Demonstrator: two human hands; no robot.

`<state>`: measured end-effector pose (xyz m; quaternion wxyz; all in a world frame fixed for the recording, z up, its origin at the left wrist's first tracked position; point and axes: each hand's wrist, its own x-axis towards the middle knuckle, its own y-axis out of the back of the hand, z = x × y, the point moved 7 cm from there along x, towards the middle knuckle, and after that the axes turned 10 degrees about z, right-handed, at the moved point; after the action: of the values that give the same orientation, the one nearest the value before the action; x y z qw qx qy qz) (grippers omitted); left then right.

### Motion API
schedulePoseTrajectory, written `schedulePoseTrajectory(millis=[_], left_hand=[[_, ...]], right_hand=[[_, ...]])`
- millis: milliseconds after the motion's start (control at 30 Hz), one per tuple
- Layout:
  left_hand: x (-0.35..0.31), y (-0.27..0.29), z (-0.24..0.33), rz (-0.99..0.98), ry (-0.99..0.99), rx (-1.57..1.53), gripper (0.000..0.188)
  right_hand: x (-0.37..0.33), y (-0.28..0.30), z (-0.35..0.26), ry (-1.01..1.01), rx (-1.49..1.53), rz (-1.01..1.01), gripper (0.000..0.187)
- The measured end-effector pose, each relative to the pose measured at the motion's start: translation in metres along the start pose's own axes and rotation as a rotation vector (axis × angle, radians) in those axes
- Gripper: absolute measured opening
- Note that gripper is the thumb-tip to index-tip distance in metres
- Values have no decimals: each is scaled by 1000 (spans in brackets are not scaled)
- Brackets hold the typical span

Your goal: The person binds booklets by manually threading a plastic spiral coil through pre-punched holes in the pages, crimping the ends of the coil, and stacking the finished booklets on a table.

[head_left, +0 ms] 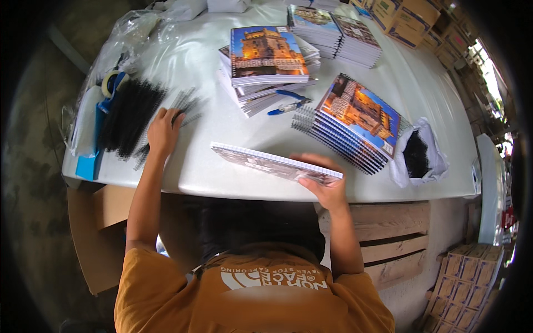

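Note:
My right hand (323,175) grips an unbound notebook (272,161) by its right end, thumb on the near side. The notebook is tilted on edge above the table's front, with a row of punched holes along its upper edge. At the left, my left hand (162,132) has its fingers closed on a black spiral binding coil (179,114) at the edge of loose coils. Beside it lies a dense heap of black coils (130,116). To the right, a fanned stack of spiral-bound notebooks (361,114) has a lit stone tower on its cover.
Blue-handled cutting pliers (288,103) lie between the stacks. Behind them is a pile of tower-cover notebooks (269,55), with more bound notebooks (333,33) farther back. A white bag (438,161) holds black scraps. A blue tape dispenser (111,91) stands left, cardboard boxes (408,22) far right.

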<state>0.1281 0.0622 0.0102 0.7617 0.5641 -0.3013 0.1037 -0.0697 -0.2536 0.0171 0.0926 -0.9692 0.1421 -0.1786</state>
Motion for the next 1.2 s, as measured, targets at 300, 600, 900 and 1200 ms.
schedulePoseTrajectory(millis=[300,600,900,1200], left_hand=[[37,10,-31,-162,377,-330,31],[0,41,75,-512,276,-920,28],[-21,42,98,-438,272,-902,32],[-13,47,100,-590,425,-814,51]], right_hand=[[14,17,2,22,-20,40,29],[24,13,12,-51,17,7,29],[33,15,14,-2,-64,-12,28],[33,16,15,19,-162,-48,27]])
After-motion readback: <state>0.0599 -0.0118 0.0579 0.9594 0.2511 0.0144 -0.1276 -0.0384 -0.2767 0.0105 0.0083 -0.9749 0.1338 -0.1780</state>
